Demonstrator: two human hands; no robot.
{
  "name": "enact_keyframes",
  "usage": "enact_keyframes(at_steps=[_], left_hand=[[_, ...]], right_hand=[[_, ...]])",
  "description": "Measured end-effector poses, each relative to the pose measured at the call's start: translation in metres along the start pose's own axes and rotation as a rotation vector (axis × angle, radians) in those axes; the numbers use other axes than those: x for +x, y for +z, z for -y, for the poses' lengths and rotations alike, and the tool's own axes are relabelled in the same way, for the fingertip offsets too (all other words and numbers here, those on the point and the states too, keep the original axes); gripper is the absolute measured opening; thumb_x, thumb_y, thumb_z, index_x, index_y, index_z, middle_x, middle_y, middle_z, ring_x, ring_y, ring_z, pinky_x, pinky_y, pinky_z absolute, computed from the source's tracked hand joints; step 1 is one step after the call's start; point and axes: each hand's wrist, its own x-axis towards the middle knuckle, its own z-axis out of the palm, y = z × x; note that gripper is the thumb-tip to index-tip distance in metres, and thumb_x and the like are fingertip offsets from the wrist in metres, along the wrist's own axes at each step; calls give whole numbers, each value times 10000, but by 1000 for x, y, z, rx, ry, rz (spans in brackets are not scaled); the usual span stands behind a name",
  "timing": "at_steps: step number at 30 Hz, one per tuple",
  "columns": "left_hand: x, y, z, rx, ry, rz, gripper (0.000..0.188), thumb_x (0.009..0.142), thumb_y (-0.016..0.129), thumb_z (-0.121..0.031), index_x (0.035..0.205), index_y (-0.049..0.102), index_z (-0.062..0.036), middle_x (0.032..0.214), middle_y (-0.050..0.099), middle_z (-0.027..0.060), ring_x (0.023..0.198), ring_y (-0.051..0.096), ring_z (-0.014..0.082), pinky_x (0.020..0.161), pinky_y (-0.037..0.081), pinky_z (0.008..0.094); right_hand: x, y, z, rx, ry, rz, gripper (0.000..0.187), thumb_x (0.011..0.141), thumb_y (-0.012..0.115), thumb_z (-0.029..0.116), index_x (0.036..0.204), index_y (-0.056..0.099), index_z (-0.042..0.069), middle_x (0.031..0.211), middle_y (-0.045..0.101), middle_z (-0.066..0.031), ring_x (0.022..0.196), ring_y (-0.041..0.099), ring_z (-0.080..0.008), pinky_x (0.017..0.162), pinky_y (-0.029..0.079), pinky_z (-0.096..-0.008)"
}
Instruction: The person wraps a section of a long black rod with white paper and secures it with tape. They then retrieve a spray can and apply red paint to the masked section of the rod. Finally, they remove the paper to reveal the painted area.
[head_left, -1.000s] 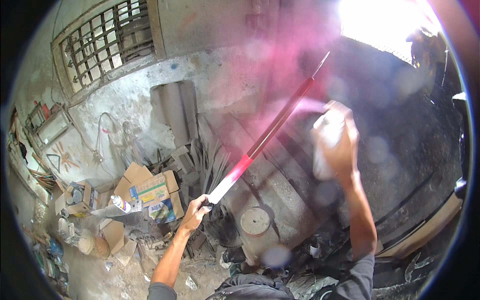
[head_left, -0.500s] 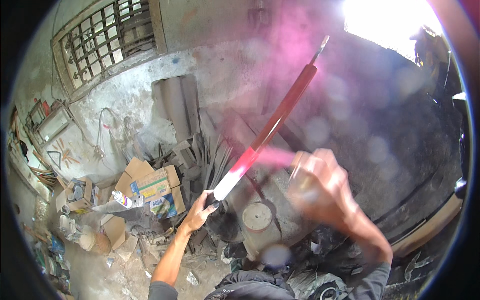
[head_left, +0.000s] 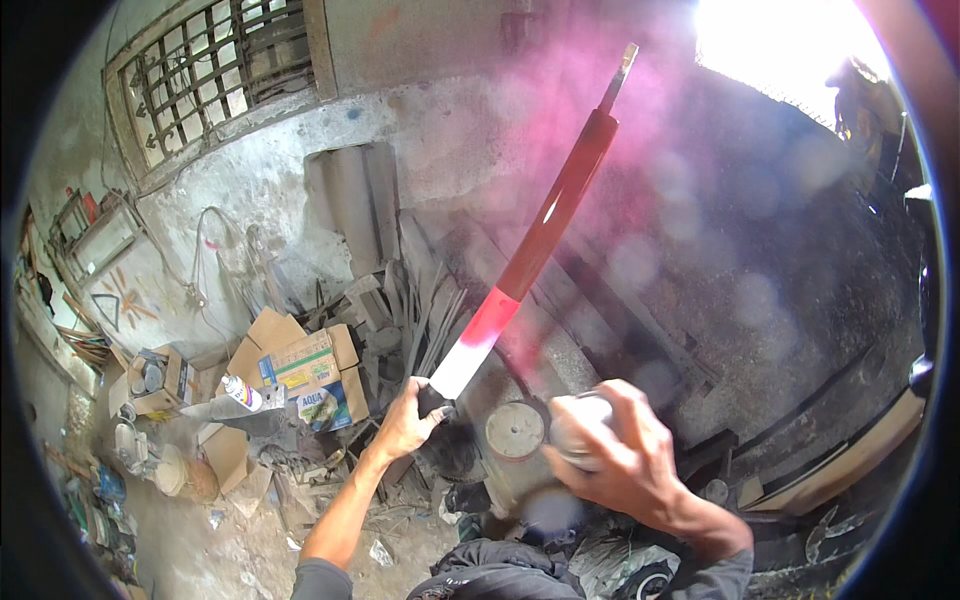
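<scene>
My left hand (head_left: 403,424) grips the black lower end of a long tube-shaped piece (head_left: 556,212), held up at a slant toward the upper right. Its upper length is glossy dark red, then comes a bright pink-red band, and white near my fingers. A narrow stem with a pale tip sticks out at the top. Lower and to the right, my right hand (head_left: 648,468) is closed round a spray can (head_left: 582,428), apart from the tube. Fingers hide part of the can, and its nozzle is hard to make out. Pink mist (head_left: 585,110) hangs behind the tube.
A round pale lid (head_left: 515,431) lies below, between my hands. At left are cardboard boxes (head_left: 305,365), a white bottle (head_left: 242,392) and scattered scraps. Metal strips (head_left: 425,320) lean by the stained wall beneath a barred window (head_left: 215,75). Bright light enters at upper right.
My right hand with the spray can has dropped lower and back from the tube. The pink spray streak near it is gone. The tube stands slightly steeper, its tip shifted left and up.
</scene>
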Motion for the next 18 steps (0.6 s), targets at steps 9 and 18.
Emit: enact_keyframes(at_steps=[9, 18], left_hand=[[33, 74, 8, -581, -96, 203, 170, 908, 743, -118, 951, 594, -49, 717, 603, -5, 563, 554, 64, 487, 456, 246], [67, 162, -15, -521, -46, 111, 391, 909, 765, -380, 752, 612, -57, 604, 566, -34, 557, 542, 56, 514, 445, 271]], right_hand=[[-116, -25, -101, -345, 242, -594, 665, 1028, 360, 510, 1516, 313, 61, 1420, 447, -188, 1341, 457, -292, 1081, 428, -467], [-79, 29, 31, 36, 212, -284, 721, 592, 878, 221, 1230, 557, 126, 1041, 616, -217, 878, 665, -350, 758, 572, -455]])
